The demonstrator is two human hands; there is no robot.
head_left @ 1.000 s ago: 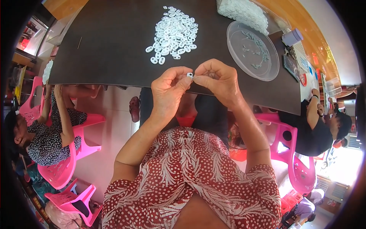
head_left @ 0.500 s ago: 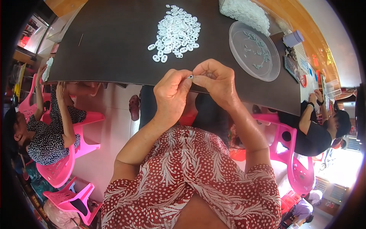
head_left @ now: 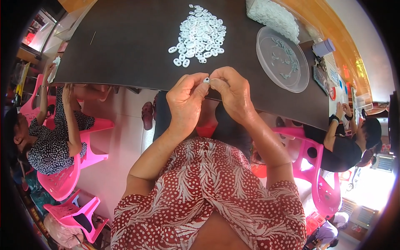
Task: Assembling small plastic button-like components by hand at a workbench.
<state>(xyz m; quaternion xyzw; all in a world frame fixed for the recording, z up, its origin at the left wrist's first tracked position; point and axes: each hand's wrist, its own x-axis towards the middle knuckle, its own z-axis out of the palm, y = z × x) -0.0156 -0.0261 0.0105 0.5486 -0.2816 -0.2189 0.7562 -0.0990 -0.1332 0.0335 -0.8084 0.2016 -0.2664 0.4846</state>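
Between the thumb and forefinger of my left hand (head_left: 182,102) is a small white oval plastic piece (head_left: 206,80) with a dark hole showing. My right hand (head_left: 235,96) is closed in a pinch right beside it, thumb against forefinger; whatever these fingertips hold is too small to make out. Both hands are over the near edge of the dark table (head_left: 133,50). Beyond them lies a heap of similar white oval pieces (head_left: 203,35), many with two holes. To the right, a round clear plastic tray (head_left: 293,83) carries small grey-green parts (head_left: 287,56).
A clear bag of white pieces (head_left: 273,18) lies at the far right, near a pale purple cup (head_left: 323,47). A thin stick (head_left: 93,37) rests on the table at left. People sit on pink chairs (head_left: 95,129) on both sides.
The white piece in my left fingers has turned and shows more of its face. My right fingertips have shifted slightly. The table things sit a little further right in view.
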